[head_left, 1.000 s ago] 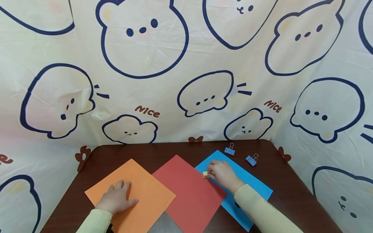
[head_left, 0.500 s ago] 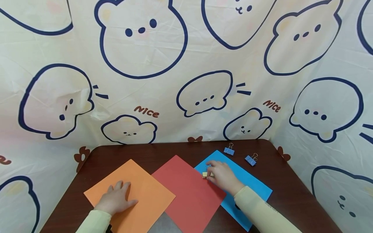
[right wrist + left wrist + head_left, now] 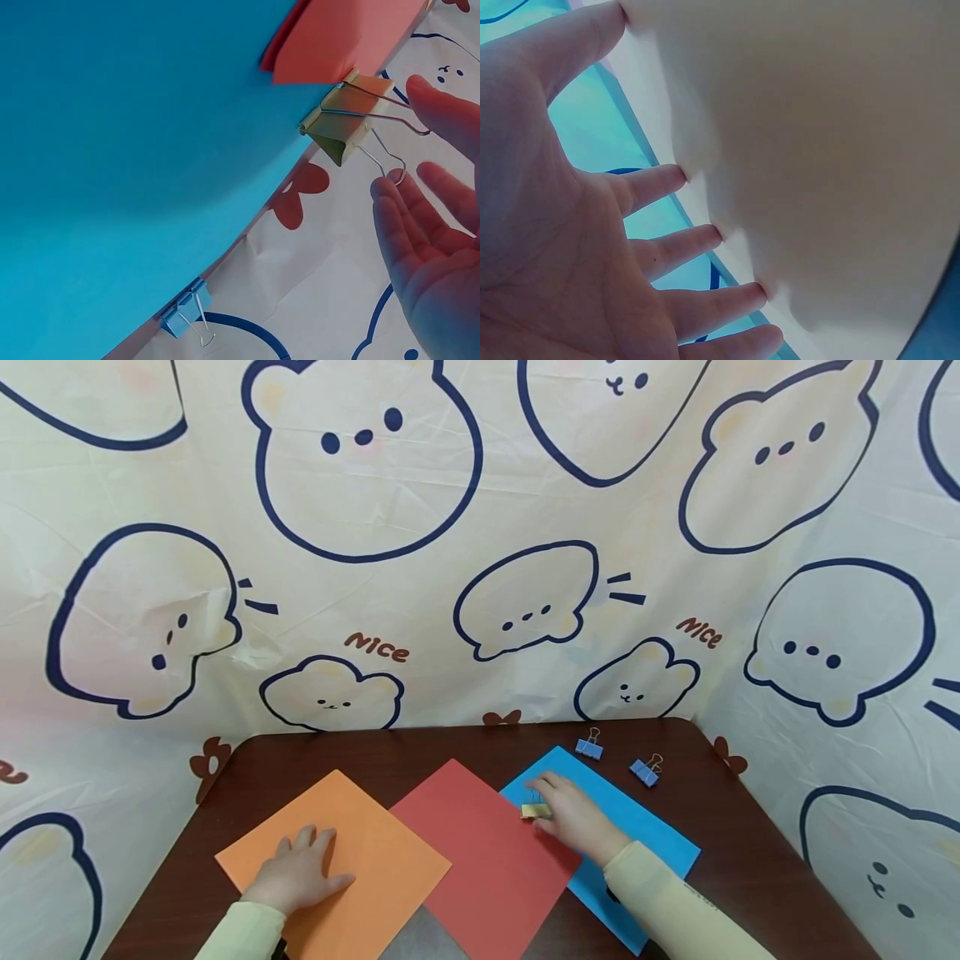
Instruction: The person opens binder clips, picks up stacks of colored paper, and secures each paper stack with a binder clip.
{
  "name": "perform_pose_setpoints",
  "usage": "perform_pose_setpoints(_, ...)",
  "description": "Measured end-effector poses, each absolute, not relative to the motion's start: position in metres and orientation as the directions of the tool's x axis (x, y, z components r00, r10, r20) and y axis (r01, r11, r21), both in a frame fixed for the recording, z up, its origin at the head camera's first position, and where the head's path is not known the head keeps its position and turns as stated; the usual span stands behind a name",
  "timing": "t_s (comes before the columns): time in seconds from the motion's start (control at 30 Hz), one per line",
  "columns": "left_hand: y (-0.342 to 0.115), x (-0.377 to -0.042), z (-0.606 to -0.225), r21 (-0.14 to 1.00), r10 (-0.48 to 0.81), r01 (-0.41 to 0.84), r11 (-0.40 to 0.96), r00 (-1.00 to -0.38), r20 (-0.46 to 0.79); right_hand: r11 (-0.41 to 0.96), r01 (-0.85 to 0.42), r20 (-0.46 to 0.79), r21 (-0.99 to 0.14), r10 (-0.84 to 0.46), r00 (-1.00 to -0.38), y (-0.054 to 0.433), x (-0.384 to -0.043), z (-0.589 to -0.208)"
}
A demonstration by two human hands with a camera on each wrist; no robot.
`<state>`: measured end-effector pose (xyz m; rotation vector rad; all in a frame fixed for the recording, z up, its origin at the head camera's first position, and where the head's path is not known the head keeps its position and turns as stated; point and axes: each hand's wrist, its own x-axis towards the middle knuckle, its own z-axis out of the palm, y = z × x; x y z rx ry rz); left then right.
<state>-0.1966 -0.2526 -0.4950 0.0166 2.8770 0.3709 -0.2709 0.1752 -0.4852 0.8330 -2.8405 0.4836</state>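
My left hand rests with spread fingers on an orange sheet of paper; the left wrist view has its fingertips against the pale-looking sheet. To the right, my right hand is at a yellow binder clip, which sits where a red sheet overlaps a blue sheet. Up close, the yellow binder clip stands at the paper edge with its wire handles spread. Thumb and fingers of the right hand are parted, fingertips right at the lower wire handle.
Two blue binder clips lie beyond the blue sheet on the dark brown table. A grey patch shows between the orange and red sheets. A cloth printed with cartoon bears surrounds the table's back and sides.
The right thumb and fingers have spread apart around the yellow binder clip, and more of its body shows. My left hand has stayed on the orange sheet.
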Motion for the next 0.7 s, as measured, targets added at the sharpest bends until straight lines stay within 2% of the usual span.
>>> perform_pose_setpoints(0.57,-0.2526,-0.196,-0.4955,0.255,0.041,-0.02,0.967,-0.972,-0.233,0.778,-0.434,0.1,-0.455,-0.439,-0.893,0.1756,-0.2706,-0.4819)
perform_pose_setpoints(0.7,-0.2527,-0.1962,-0.4966,0.253,0.039,-0.021,0.967,-0.972,-0.23,0.778,-0.428,0.099,-0.459,-0.434,-0.895,0.176,-0.2703,-0.48)
